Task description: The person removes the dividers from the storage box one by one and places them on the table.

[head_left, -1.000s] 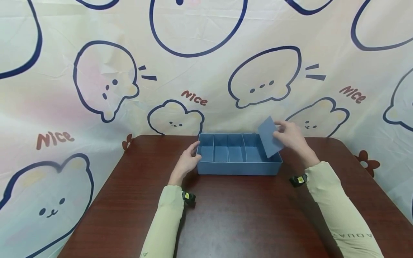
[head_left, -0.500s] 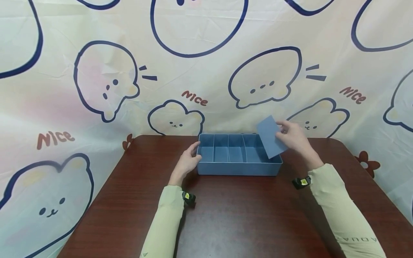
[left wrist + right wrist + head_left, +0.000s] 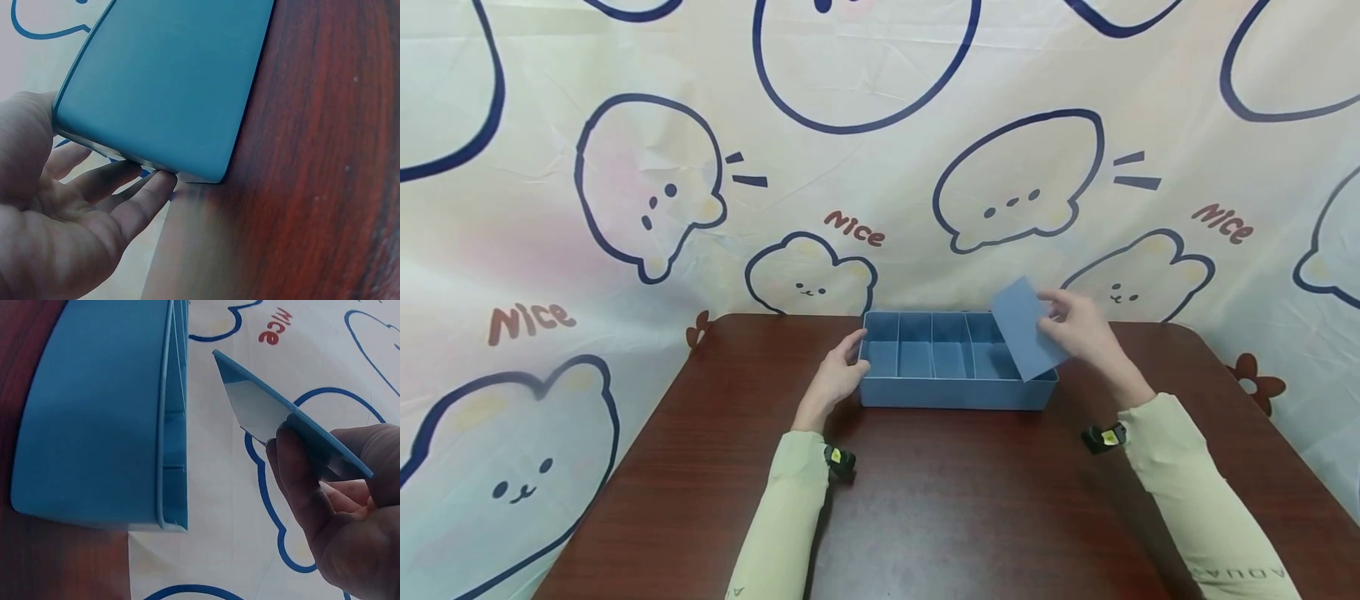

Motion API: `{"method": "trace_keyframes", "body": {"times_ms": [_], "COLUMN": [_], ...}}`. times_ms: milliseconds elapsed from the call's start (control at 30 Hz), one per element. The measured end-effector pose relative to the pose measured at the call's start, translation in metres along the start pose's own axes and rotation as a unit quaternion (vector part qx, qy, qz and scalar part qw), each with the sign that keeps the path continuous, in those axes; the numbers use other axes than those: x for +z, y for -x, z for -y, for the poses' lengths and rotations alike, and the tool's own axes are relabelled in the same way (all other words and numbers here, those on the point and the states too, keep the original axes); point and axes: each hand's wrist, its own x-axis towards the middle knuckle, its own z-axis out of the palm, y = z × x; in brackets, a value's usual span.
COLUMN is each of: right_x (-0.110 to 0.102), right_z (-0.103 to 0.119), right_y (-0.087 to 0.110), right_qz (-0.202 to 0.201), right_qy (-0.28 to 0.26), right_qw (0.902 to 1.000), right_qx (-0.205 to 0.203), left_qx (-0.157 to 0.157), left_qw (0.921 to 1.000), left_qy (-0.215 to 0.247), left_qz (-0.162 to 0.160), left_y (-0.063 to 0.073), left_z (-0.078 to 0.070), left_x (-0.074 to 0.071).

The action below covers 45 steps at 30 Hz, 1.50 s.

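Note:
On the table sits a blue divided box (image 3: 955,394), long side towards me, with upright partitions splitting it into several compartments. My left hand (image 3: 835,377) holds its left end, thumb at the rim; in the left wrist view the fingers of that hand (image 3: 81,219) touch the end wall of the box (image 3: 162,87). A flat blue rectangular divider panel (image 3: 1024,329) is tilted over the right end, pinched by my right hand (image 3: 1084,332) along its right edge. The right wrist view shows the panel (image 3: 253,403) raised apart from the box rim (image 3: 161,425).
The brown wooden table (image 3: 955,500) extends around the box. Close behind its back edge hangs a pale printed cloth (image 3: 910,158) with cartoon outlines. Each wrist wears a small black camera, one by the left sleeve (image 3: 790,508) and one by the right sleeve (image 3: 1202,500).
The panel has shifted slightly left and down, its lower corner now overlapping the box's front rim. My right forearm has moved a little right and towards me; left hand and box stay put.

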Motion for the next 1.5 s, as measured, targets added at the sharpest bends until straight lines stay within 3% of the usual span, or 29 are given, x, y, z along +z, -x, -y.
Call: {"method": "trace_keyframes", "body": {"times_ms": [967,1500], "right_x": [0.036,0.058], "right_z": [0.03,0.048], "right_y": [0.018,0.021], "right_qz": [0.084,0.111], "right_qy": [-0.091,-0.095], "right_qw": [0.9923,0.9869], "right_qx": [-0.007,-0.068], "left_qx": [-0.001,-0.007], "left_qw": [1.0,1.0], "left_qy": [-0.002,-0.002], "left_qz": [0.0,0.001], "left_y": [0.0,0.003], "left_z": [0.0,-0.005], "left_x": [0.0,-0.001]}}
